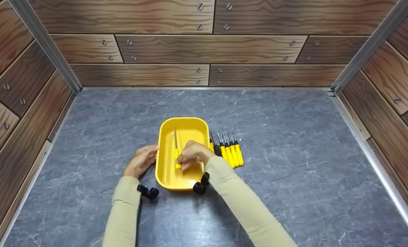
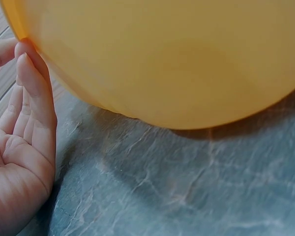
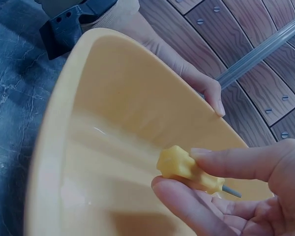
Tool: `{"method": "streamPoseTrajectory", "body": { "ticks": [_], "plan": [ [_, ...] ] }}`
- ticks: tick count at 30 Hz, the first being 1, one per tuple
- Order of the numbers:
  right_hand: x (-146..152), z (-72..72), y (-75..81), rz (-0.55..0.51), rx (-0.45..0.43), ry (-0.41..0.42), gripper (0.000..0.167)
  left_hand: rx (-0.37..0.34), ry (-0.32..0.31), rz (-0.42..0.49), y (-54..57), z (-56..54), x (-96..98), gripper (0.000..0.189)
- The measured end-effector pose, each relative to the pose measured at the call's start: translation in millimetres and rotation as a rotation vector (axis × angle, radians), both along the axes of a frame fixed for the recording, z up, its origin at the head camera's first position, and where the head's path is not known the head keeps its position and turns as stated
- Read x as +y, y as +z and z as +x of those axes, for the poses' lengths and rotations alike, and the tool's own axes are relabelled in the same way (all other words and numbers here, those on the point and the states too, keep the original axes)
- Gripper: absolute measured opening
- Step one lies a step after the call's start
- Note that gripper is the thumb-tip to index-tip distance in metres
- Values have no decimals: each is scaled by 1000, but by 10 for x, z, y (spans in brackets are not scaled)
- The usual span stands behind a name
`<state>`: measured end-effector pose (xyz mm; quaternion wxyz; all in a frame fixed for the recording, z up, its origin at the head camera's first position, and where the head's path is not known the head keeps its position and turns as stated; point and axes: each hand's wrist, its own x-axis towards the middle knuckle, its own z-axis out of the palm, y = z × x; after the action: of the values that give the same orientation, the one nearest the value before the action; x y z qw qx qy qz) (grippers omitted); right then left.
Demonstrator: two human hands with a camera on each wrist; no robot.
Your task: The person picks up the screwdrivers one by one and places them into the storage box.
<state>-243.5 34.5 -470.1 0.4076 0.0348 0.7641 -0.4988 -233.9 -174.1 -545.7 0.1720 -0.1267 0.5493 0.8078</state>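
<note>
A yellow plastic tray (image 1: 164,180) stands on the grey surface. My right hand (image 1: 193,154) reaches inside it, pinching the yellow handle of a screwdriver (image 1: 177,154) between thumb and fingers. The metal shaft points toward the tray's far end. In the right wrist view the handle's butt (image 3: 174,162) faces the camera. At the tray's left rim, my left hand (image 1: 142,159) pinches the edge with thumb and finger; its fingertips (image 2: 25,49) show there in the left wrist view. Several yellow-handled screwdrivers (image 1: 232,154) lie side by side just right of the tray, some partly hidden.
A darker handle (image 1: 217,149) lies among the screwdrivers by the tray's right wall. Wood-patterned panels (image 1: 210,49) enclose the surface at the back and both sides, with metal rails (image 1: 372,161) along the edges.
</note>
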Motion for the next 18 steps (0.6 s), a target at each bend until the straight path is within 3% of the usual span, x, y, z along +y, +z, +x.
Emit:
{"method": "streamPoseTrajectory", "body": {
  "ticks": [18],
  "plan": [
    [-158, -3, -89, 34, -33, -30, 17, 6, 4, 9, -10, 2, 11, 13]
  ]
}}
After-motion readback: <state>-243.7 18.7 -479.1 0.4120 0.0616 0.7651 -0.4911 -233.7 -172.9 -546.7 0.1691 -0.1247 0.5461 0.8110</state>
